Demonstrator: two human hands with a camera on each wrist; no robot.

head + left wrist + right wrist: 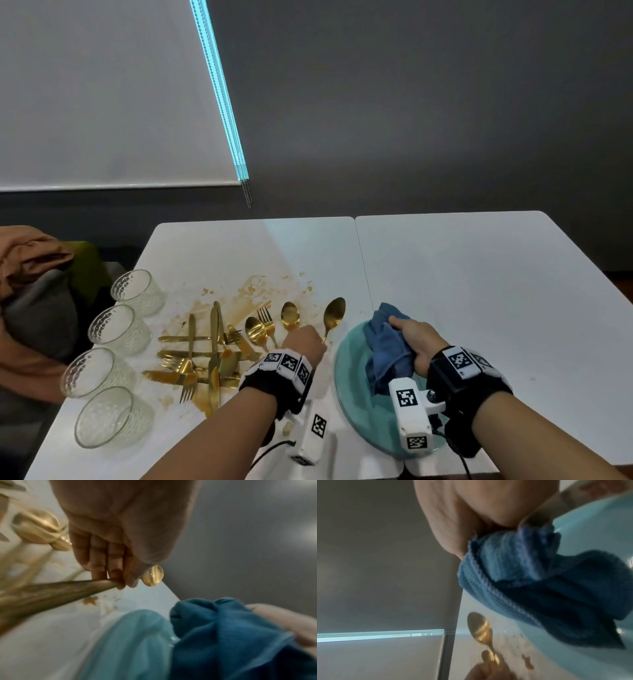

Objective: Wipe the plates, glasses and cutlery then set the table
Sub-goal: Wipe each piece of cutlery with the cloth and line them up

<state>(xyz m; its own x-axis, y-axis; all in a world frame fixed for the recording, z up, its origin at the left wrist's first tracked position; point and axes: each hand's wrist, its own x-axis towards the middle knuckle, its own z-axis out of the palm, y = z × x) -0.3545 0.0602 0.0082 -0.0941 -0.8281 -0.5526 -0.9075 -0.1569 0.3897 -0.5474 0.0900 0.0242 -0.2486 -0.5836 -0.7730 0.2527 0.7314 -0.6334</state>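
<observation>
My left hand [305, 342] grips the handle of a gold spoon [335, 312], its bowl [152, 575] pointing away from me beside the plate. In the left wrist view the fingers [109, 561] curl round the handle [56, 595]. My right hand [416, 339] holds a bunched blue cloth [387, 346] over a teal plate [352, 394] at the table's near edge. The right wrist view shows the cloth [547, 588], the plate [590, 527] and the spoon [479, 627]. A heap of sauce-smeared gold forks, knives and spoons [212, 353] lies left of my left hand.
Several clear patterned glasses [120, 329] stand in a column at the table's left edge. Orange-brown sauce [253, 291] smears the white table [496, 274] around the cutlery. Brown and grey fabric [30, 294] sits beyond the left edge. A dark wall runs behind the table.
</observation>
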